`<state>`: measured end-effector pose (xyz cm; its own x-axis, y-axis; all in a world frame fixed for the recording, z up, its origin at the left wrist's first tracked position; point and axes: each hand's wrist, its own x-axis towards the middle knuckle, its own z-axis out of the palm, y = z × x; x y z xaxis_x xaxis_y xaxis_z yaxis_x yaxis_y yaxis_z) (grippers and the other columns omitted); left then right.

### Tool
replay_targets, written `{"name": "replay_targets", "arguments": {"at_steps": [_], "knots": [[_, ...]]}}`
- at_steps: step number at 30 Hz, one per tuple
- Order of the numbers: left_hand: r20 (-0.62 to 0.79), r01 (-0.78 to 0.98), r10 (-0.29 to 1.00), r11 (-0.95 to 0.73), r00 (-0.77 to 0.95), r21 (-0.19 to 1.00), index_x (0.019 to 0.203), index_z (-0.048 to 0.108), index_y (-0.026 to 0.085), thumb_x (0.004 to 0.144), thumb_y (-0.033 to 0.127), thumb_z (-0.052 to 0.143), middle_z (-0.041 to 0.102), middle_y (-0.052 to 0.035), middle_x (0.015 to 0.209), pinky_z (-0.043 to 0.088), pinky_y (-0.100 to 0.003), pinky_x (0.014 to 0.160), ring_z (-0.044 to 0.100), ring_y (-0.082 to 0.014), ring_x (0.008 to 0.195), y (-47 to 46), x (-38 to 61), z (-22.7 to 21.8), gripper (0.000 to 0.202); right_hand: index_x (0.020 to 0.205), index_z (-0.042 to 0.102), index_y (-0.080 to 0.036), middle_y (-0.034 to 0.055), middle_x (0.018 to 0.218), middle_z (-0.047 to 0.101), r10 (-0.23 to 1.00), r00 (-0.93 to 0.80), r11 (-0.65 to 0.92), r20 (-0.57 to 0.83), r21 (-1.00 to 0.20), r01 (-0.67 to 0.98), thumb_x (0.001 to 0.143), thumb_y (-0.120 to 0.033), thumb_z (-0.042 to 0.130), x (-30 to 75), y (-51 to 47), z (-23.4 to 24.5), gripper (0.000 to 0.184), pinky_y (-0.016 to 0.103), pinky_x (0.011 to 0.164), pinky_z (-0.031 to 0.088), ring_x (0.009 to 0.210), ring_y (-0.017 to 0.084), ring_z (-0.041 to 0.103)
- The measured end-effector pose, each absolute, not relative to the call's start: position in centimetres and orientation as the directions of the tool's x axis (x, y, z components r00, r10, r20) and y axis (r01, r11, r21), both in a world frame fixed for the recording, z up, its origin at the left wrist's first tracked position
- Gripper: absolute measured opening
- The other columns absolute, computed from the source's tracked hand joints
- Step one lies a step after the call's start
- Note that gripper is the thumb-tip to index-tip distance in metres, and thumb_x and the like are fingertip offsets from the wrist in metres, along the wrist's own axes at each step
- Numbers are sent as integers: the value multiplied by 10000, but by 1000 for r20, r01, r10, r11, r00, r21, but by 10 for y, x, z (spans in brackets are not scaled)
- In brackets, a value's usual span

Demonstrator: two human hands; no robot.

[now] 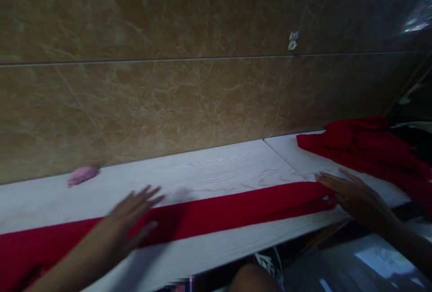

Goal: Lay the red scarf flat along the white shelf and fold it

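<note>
A long strip of red cloth [216, 213] lies flat along a whitish, wood-grained surface [216, 170]. My left hand [131, 220] is over its left part, fingers spread, slightly blurred. It grips nothing, and I cannot tell whether it touches the cloth. At the strip's right end, my right hand [351, 193] rests with fingers stretched out and lying flat on the cloth's end. The thumb side of that hand is partly hidden. Beyond it, more red cloth [364, 143] lies in a loose, crumpled heap.
A brown marble-look tiled wall [189, 103] rises behind the surface. By its foot sits a small pink lump [83, 176]. A small pale fitting [293, 41] is on the wall. Below the front edge, a knee [254, 278] and a dark patterned item [270, 262] show.
</note>
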<state>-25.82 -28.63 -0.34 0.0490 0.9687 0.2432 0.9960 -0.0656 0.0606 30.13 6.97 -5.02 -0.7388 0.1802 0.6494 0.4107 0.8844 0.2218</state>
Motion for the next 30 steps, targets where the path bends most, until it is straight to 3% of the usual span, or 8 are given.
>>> {"name": "replay_targets", "arguments": {"at_steps": [4, 8, 13, 18, 22, 27, 30], "knots": [[151, 962, 953, -271, 261, 46, 1647, 134, 354, 996, 621, 500, 216, -39, 1699, 215, -603, 1260, 206, -335, 1562, -224, -181, -13, 794, 1549, 433, -301, 49, 1235, 739, 111, -705, 857, 700, 292, 425, 958, -124, 416, 291, 64, -29, 617, 336, 1262, 262, 1122, 188, 703], [133, 936, 933, -346, 335, 70, 1651, 51, 350, 1009, 609, 481, 165, -55, 1703, 213, -590, 1263, 169, -340, 1566, -195, -154, -16, 815, 1504, 493, -306, 56, 1238, 737, 187, -665, 834, 723, 241, 497, 945, -112, 435, 295, 54, -11, 595, 443, 1223, 366, 1127, 210, 704], [123, 916, 910, -401, 395, 27, 1647, 56, 372, 1033, 546, 475, 142, -43, 1703, 195, -581, 1269, 195, -337, 1558, -199, -166, -20, 763, 1537, 447, -321, 55, 1260, 727, 207, -668, 829, 715, 234, 508, 968, -102, 440, 309, 41, -12, 610, 426, 1224, 371, 1138, 198, 698], [105, 901, 897, -434, 430, 13, 1635, 57, 404, 1051, 504, 460, 116, -12, 1701, 208, -549, 1271, 228, -320, 1550, -200, -164, -20, 717, 1589, 320, -431, -21, 1272, 720, 228, -664, 854, 712, 181, 487, 967, -82, 469, 317, 29, -30, 729, 401, 1195, 432, 1096, 193, 715], [92, 896, 892, -444, 442, 0, 1629, 101, 416, 1067, 466, 438, 122, 1, 1700, 230, -540, 1269, 243, -312, 1547, -199, -161, -19, 657, 1586, 333, -427, -28, 1330, 686, 261, -677, 859, 688, 154, 488, 946, -83, 455, 323, 24, -43, 737, 430, 1197, 435, 1139, 221, 697], [93, 883, 878, -466, 469, -53, 1613, 161, 456, 1079, 407, 414, 137, 31, 1698, 244, -535, 1263, 259, -313, 1542, -198, -161, -20, 593, 1600, 320, -369, 9, 1345, 680, 251, -689, 867, 680, 159, 472, 947, -50, 440, 328, 22, -52, 737, 394, 1235, 346, 1188, 175, 669], [120, 869, 861, -490, 494, -62, 1600, 204, 478, 1077, 405, 419, 145, 55, 1696, 212, -512, 1276, 290, -300, 1534, -197, -163, -25, 570, 1554, 428, -343, 20, 1324, 693, 266, -691, 867, 672, 147, 477, 936, -48, 464, 328, 22, -53, 685, 375, 1221, 353, 1170, 170, 678]]}}
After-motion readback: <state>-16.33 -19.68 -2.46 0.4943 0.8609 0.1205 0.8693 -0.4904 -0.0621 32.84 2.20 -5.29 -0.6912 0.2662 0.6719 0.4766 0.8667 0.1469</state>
